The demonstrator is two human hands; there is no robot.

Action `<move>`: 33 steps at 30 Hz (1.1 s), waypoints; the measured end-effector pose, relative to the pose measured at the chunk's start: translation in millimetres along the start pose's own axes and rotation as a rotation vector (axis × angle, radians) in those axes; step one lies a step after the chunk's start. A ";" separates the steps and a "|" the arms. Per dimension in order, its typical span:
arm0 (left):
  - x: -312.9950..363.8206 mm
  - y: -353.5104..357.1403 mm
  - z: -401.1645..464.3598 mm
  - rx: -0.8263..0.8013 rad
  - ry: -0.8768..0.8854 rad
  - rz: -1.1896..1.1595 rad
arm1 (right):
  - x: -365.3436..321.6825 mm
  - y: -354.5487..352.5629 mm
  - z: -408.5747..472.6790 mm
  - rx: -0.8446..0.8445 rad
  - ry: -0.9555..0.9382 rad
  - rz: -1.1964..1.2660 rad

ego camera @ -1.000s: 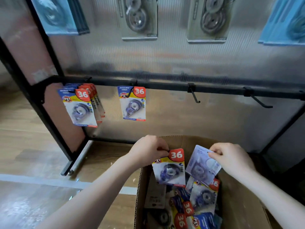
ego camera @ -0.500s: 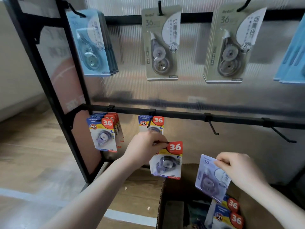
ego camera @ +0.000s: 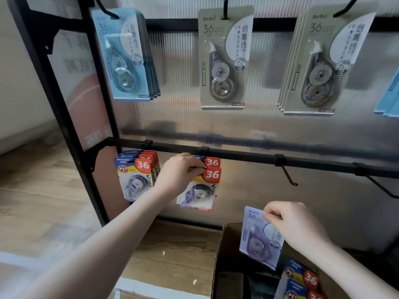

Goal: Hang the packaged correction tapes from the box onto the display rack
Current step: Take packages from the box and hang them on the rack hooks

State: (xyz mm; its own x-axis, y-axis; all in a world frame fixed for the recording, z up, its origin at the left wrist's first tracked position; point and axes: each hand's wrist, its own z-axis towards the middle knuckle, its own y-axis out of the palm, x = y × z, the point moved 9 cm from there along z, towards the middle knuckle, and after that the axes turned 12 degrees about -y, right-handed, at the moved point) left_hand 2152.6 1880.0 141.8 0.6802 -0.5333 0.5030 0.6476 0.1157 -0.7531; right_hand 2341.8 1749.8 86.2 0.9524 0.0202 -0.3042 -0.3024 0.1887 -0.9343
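The left hand (ego camera: 181, 173) pinches the top edge of a yellow-and-blue carded correction tape (ego camera: 199, 189), fingers curled round the card just left of its red "36" badge, and holds it against the lower bar (ego camera: 248, 157) of the display rack (ego camera: 54, 93), right in front of another pack of the same kind (ego camera: 210, 161) that already hangs from the second hook. At about nine o'clock from that hand a small stack of matching packs (ego camera: 135, 175) hangs on the first hook. The right hand (ego camera: 295, 227), low at roughly five o'clock from the left one, pinches the upper right corner of a pale lilac carded tape (ego camera: 258, 240) between thumb and curled fingers, holding it tilted over the open cardboard box (ego camera: 220, 251). More yellow-and-blue packs (ego camera: 302, 279) lie inside the box at the bottom right (only their top parts show). At three o'clock from the left hand a bare hook (ego camera: 287, 175) sticks out of the lower bar. The upper bar carries a light blue stack (ego camera: 125, 59) at eleven o'clock, a single beige pack (ego camera: 223, 59) at twelve, and a beige stack (ego camera: 317, 63) at one o'clock. The floor (ego camera: 43, 201) on the left is wood.
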 end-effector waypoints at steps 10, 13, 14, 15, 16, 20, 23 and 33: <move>-11.6 7.3 -2.3 -0.001 0.158 0.012 | -0.2 6.5 7.4 -0.024 -0.032 -0.028; -16.7 14.7 4.3 0.006 0.170 0.055 | 3.4 13.4 8.3 -0.026 -0.041 -0.044; -17.7 17.7 7.1 0.003 0.169 0.072 | 5.3 15.4 8.7 -0.023 -0.043 -0.045; -17.6 20.3 10.0 0.002 0.173 0.090 | 7.3 16.7 9.4 -0.017 -0.044 -0.048; -16.3 21.9 12.4 0.005 0.187 0.107 | 9.2 17.4 10.1 -0.012 -0.043 -0.051; -11.6 24.8 18.2 0.046 0.231 0.195 | 14.7 12.7 11.3 -0.003 -0.010 -0.043; -7.0 20.3 20.0 0.039 0.192 0.206 | 9.5 -7.4 7.6 -0.037 0.028 -0.044; 56.9 -64.7 20.7 -0.135 -0.022 0.171 | -41.2 -159.4 15.1 -0.152 0.067 -0.092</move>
State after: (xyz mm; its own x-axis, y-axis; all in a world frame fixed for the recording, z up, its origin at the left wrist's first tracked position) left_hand 2156.5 1859.5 227.9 0.7843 -0.4969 0.3715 0.4715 0.0882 -0.8775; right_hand 2351.3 1733.7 250.5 0.9732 -0.0562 -0.2230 -0.2212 0.0360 -0.9746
